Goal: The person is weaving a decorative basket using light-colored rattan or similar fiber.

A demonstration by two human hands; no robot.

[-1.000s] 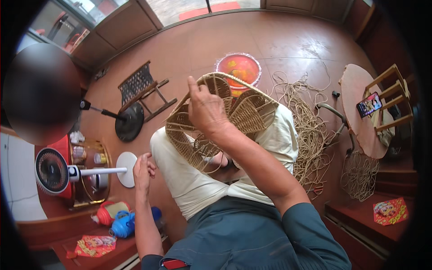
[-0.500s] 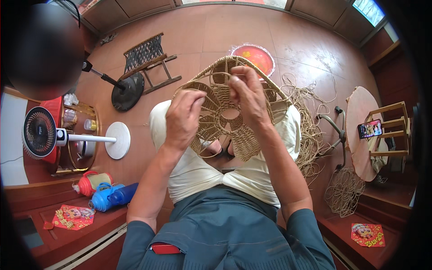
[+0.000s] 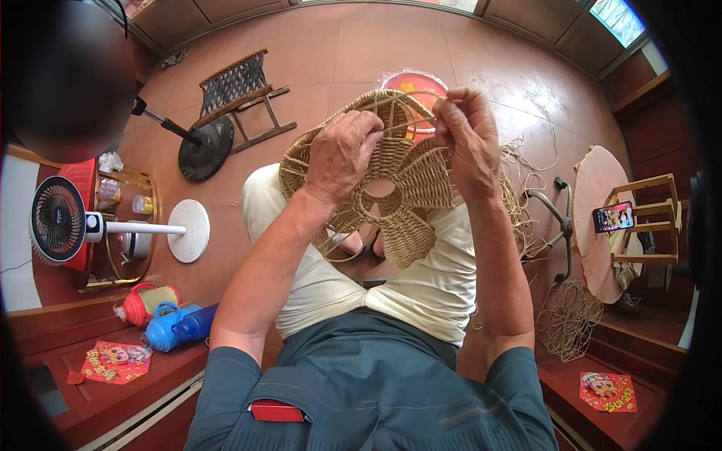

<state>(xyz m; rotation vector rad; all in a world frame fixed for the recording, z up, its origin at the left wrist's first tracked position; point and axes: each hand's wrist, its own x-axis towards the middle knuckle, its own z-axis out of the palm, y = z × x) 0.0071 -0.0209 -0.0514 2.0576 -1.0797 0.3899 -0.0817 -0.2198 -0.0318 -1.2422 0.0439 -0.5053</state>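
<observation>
A tan flower-shaped basket (image 3: 410,239), woven from twisted cord, rests between my knees with its petals spreading from a round centre hole. Over its far side, my left hand (image 3: 342,161) is closed, fingertips pinched on a cord strand by the far petals. To the right, my right hand (image 3: 471,143) is raised at the basket's edge, thumb and fingers pinching the cord (image 3: 410,124). A short length of that cord spans between both hands. My left hand hides part of the left petals.
Loose cord (image 3: 526,180) lies heaped right of my knee, with another coil (image 3: 569,319) nearby. A red tray (image 3: 432,86) sits beyond the basket. Left are a white fan (image 3: 60,218), a folding stool (image 3: 237,90) and flasks (image 3: 169,327). A phone (image 3: 614,217) stands at right on a round board (image 3: 590,248).
My right hand has moved right and away from my left hand, drawing the cord between them. My left hand has shifted right and slightly up. The basket has turned a little.
</observation>
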